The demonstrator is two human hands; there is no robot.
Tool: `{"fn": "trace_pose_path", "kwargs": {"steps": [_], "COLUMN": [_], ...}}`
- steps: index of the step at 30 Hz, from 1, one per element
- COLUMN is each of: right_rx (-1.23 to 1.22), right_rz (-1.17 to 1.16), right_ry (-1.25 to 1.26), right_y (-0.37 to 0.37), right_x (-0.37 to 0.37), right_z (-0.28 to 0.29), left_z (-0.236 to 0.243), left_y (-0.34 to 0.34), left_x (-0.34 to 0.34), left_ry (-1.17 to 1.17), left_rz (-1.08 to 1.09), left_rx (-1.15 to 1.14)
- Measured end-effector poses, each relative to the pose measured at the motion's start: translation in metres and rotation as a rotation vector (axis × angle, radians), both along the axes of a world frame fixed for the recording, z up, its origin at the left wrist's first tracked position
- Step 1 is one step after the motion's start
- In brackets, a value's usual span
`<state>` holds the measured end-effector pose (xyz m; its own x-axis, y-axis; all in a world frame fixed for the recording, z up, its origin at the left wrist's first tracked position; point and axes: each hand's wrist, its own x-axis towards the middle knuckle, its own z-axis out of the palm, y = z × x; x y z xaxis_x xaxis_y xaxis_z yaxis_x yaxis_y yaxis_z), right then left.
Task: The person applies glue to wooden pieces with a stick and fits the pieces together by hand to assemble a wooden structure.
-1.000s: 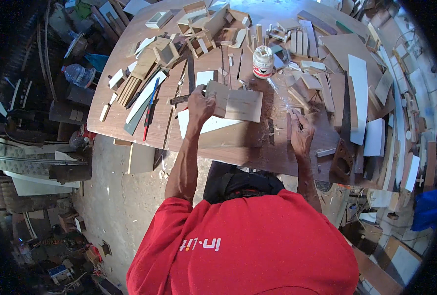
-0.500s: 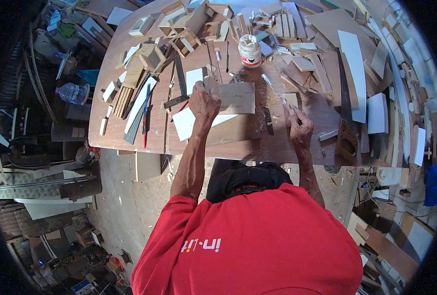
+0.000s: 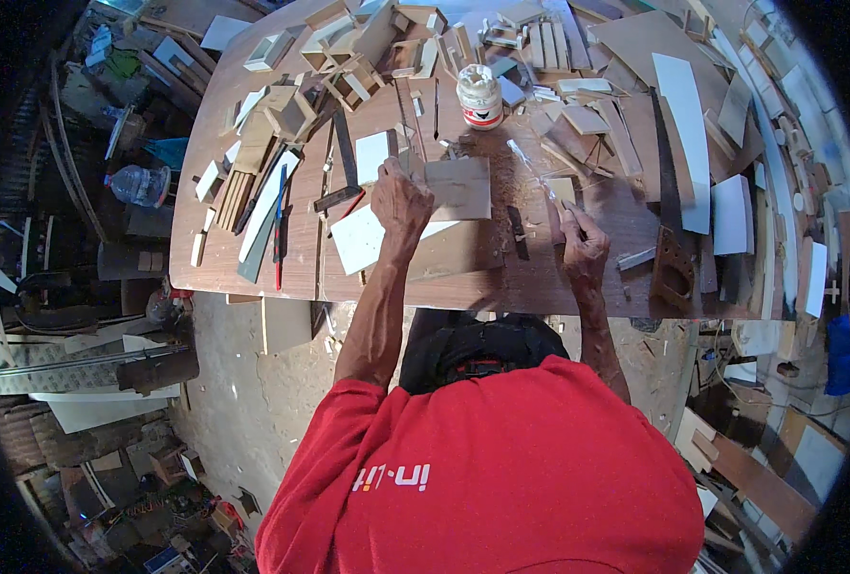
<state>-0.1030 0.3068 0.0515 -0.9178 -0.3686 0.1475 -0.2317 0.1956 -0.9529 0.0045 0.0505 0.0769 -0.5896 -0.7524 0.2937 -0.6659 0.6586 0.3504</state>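
My left hand (image 3: 403, 203) is closed on a small wooden block (image 3: 410, 163), partly hidden by the fingers. The block sits at the left end of a flat light-wood board (image 3: 458, 188). Beneath lie a white panel (image 3: 356, 241) and a larger brown board (image 3: 454, 253). Farther right, my right hand (image 3: 585, 239) grips a thin stick (image 3: 545, 184) whose far end is coated white, pointing away and to the left. An open jar of white paste (image 3: 481, 100) stands beyond the stick, its rim smeared.
A handsaw (image 3: 673, 268) lies at the right, near a long white strip (image 3: 685, 143). Small wooden boxes (image 3: 353, 81) crowd the table's far left. A red-and-blue pencil (image 3: 280, 234) and a dark try square (image 3: 345, 163) lie left of my left hand. Sawdust covers the middle.
The view has shifted slightly. My left hand has moved a little to the right and nearer over the boards. My right hand and the stick have hardly moved.
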Motion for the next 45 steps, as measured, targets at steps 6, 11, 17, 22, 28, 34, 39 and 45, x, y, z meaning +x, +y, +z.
{"fn": "trace_pose_path", "kwargs": {"steps": [6, 11, 17, 22, 28, 34, 39, 45], "right_rx": [-0.004, 0.174, 0.242, 0.447, 0.359, 0.411, 0.493, 0.584], "right_rz": [-0.001, -0.004, -0.046, 0.054, 0.053, 0.098, 0.115, 0.144], "right_ry": [0.031, 0.213, 0.512, 0.522, 0.639, 0.624, 0.557, 0.483], "right_y": [-0.008, -0.033, -0.083, -0.105, -0.135, -0.148, -0.148, -0.146], "right_x": [-0.009, -0.033, -0.073, -0.096, -0.109, -0.102, -0.097, -0.097], "right_z": [0.008, 0.041, 0.068, 0.107, 0.073, 0.041, 0.037, 0.041], "left_z": [-0.009, -0.007, -0.005, 0.001, 0.008, -0.003, -0.023, -0.024], "left_y": [0.0, 0.005, 0.007, 0.012, 0.023, 0.034, 0.034, 0.033], "left_x": [0.0, 0.0, 0.005, 0.011, 0.028, 0.053, 0.067, 0.069], "left_ry": [-0.001, 0.037, 0.064, 0.066, 0.118, 0.179, 0.235, 0.245], "left_rz": [-0.001, -0.014, 0.0, 0.051, 0.055, 0.048, 0.038, 0.01], "left_rx": [-0.017, -0.039, -0.008, 0.074, 0.248, 0.444, 0.462, 0.43]}}
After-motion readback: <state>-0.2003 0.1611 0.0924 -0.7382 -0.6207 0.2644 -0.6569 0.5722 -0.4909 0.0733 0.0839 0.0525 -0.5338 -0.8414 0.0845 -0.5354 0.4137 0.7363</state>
